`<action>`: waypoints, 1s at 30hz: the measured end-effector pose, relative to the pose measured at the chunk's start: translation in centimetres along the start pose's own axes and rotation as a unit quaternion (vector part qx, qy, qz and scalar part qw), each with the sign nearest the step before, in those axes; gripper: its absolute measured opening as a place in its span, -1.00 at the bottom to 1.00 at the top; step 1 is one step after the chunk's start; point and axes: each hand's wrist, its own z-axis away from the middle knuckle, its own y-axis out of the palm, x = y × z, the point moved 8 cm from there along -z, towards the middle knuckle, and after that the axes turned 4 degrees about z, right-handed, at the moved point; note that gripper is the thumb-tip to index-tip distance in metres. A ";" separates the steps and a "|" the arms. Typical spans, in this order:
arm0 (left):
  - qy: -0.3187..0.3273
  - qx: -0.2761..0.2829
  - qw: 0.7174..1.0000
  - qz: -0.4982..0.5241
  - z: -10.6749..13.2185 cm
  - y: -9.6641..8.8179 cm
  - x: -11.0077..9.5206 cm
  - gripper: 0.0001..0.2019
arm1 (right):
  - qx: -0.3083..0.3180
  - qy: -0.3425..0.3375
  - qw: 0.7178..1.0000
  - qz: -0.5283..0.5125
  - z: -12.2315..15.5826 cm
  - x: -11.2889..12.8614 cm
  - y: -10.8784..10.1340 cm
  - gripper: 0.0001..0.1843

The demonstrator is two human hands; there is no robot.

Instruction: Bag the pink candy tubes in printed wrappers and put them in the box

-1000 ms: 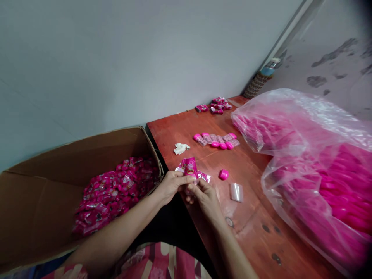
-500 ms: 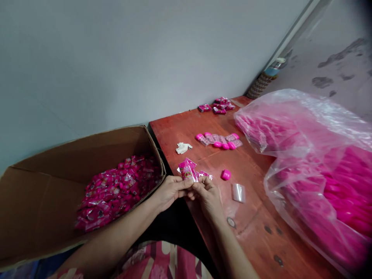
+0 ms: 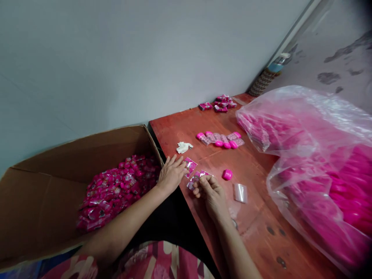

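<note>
On the red tabletop (image 3: 255, 182), by its left edge, lies a flat pink printed packet (image 3: 191, 166). My left hand (image 3: 172, 174) is open, fingers spread, with its fingertips at the packet's left side. My right hand (image 3: 212, 192) has its fingers curled and thumb pressed in; what they hold, if anything, is hidden. Just behind those fingers a second pink packet (image 3: 197, 177) shows, partly covered. Right of this hand are a rounded pink plastic piece (image 3: 227, 174) and a small clear plastic piece (image 3: 240, 193).
A cardboard box (image 3: 35, 182) with many shiny pink packets (image 3: 116, 190) stands left of the table. Pink-capped containers (image 3: 222, 139) lie in a cluster farther back, near a crumpled white scrap (image 3: 184, 147). Pink packs (image 3: 223, 104) sit by the wall. A large clear bag (image 3: 305, 155) of pink pieces fills the right.
The hands were together, holding a pink packet. Now they are apart: the left has moved up and left and spread its fingers, and the packet lies flat on the table.
</note>
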 end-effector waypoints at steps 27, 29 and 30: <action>-0.071 -0.071 0.926 0.364 1.1 -1.6 -2.6 -0.75 | -0.044 -0.088 0.994 0.042 -2.1 3.7 -0.3 -0.59; -0.146 -0.038 0.891 0.429 1.0 -0.6 -1.7 -0.71 | -0.029 -0.079 0.995 0.055 -2.4 4.2 -0.2 -0.58; -0.181 -0.006 0.865 0.468 1.1 0.2 -1.2 -0.73 | -0.013 -0.071 0.995 0.066 -2.5 4.4 0.0 -0.58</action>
